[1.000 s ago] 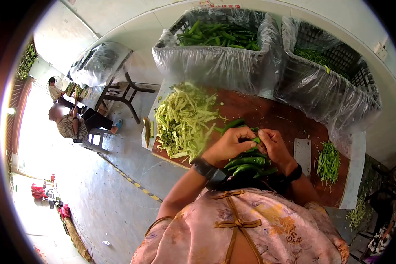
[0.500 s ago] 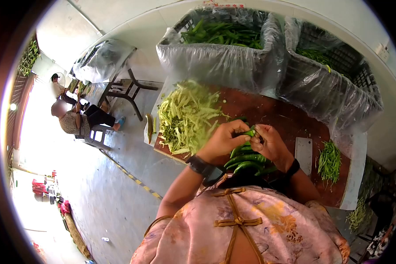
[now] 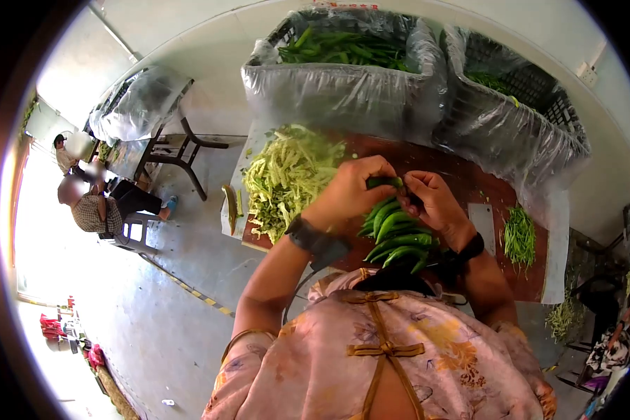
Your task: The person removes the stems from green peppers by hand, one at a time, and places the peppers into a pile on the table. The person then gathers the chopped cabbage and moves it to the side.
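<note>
I'm holding a green pepper up between both hands, just above the red worktop. My left hand is pinching one end of it in a narrow grip, fingertips closed on the pepper, and my right hand is closing its grip on the other end, thumb and fingers pressing the tip. Right under my wrists a bunch of whole peppers is lying on the worktop, close to my chest. To my left a heap of pale shredded pepper is spreading across the board's near corner. A cleaver is lying flat to my right, with a small pile of green stems just beside it. Behind the worktop two plastic-lined crates are standing: the left crate is showing peppers at the top, the right crate only a few. Off to the far left, other people are sitting at a separate table.
</note>
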`<act>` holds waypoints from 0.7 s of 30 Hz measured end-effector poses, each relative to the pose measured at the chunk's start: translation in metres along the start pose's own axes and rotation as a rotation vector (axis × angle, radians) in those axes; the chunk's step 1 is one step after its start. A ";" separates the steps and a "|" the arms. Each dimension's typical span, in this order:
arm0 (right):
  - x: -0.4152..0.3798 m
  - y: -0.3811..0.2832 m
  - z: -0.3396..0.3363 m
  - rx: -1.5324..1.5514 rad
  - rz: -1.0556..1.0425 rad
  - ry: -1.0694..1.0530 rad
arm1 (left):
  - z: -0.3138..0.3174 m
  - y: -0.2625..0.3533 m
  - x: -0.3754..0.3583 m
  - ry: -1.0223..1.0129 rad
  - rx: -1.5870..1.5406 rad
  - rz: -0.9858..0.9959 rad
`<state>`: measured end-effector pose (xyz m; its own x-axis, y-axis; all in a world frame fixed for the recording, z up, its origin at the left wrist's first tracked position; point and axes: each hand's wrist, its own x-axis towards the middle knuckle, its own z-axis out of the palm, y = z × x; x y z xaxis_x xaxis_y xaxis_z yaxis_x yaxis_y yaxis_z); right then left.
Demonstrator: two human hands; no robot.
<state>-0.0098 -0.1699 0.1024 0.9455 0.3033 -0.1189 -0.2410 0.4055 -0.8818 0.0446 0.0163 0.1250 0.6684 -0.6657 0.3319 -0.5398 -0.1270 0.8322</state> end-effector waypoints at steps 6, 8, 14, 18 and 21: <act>0.038 0.047 0.020 0.154 0.071 0.155 | -0.062 -0.045 -0.057 0.334 0.020 -0.208; 0.056 0.076 0.011 0.188 0.140 0.171 | -0.091 -0.052 -0.090 0.379 0.042 -0.287; 0.116 0.120 0.041 0.213 0.199 0.169 | -0.198 -0.097 -0.222 0.545 0.562 -0.410; 0.164 0.123 0.067 -0.718 -0.018 -0.070 | -0.311 -0.083 -0.333 0.408 1.196 -0.474; 0.165 0.092 0.116 0.112 0.212 0.032 | -0.386 -0.074 -0.428 0.550 1.349 -0.728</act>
<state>0.0989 0.0172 0.0544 0.8773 0.3651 -0.3116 -0.4557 0.4298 -0.7795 -0.0044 0.5947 0.0931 0.9007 0.1101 0.4203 0.1203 -0.9927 0.0021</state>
